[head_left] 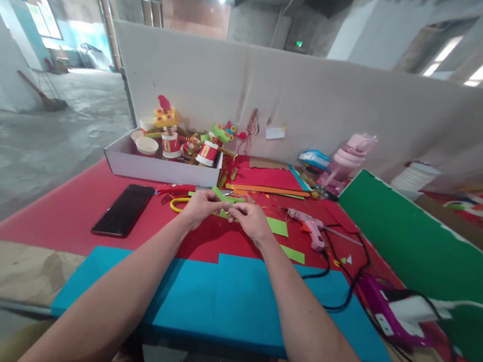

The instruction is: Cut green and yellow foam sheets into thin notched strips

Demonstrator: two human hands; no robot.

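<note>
In the head view, a green paper strip (220, 194) is pinched by the fingers of the left hand (201, 206) and right hand (250, 219) above the tabletop (20, 268); likely light and easily creased, it is best held by its edges.

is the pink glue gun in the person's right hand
No, the pink glue gun lies on the red table covering, apart from the right hand.
</note>
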